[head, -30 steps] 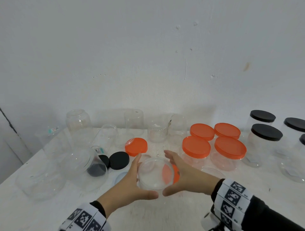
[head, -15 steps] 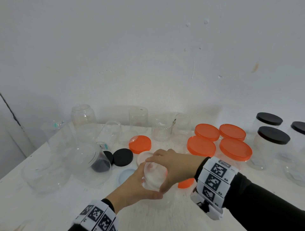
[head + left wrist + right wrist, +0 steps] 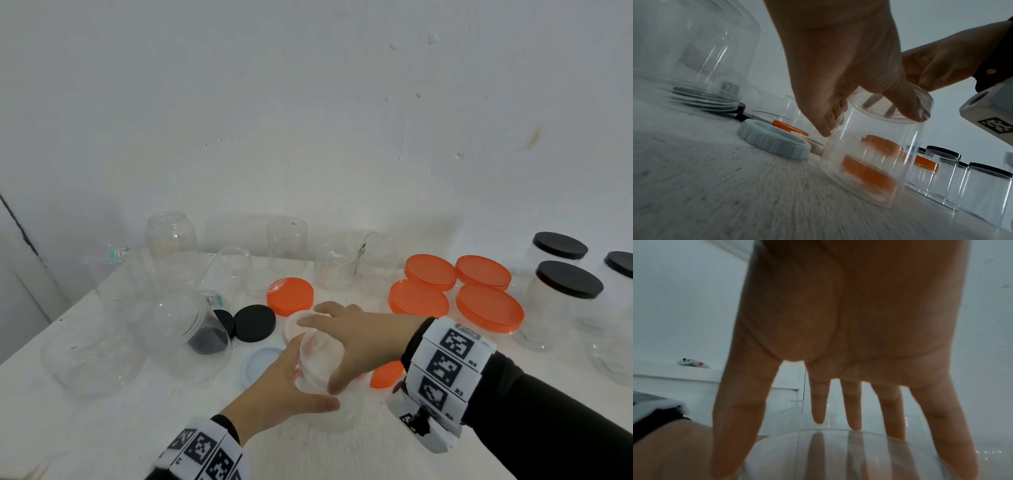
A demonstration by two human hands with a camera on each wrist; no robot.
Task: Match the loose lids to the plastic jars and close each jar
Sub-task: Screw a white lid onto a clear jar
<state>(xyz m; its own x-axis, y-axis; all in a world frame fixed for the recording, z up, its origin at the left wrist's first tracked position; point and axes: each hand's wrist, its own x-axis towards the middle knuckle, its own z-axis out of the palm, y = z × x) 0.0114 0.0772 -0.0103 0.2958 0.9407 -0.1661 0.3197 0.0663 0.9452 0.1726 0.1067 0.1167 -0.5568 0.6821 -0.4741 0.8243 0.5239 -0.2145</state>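
We see clear glossy plastic jar point(image 3: 875, 151) | ribbed matt pale-blue plastic lid point(image 3: 774, 142) | smooth orange plastic lids point(image 3: 489, 308) | matt black plastic lid point(image 3: 255, 323) | rough, grainy white tabletop point(image 3: 725, 186).

white table point(image 3: 85, 428) crowded with jars and loose lids

clear open jars point(image 3: 287, 245) stand along the wall; orange-lidded jars point(image 3: 489, 310) and black-lidded jars point(image 3: 567, 287) sit at right. loose on the top: a black lid point(image 3: 255, 323), an orange lid point(image 3: 291, 296), a pale blue lid point(image 3: 262, 361).
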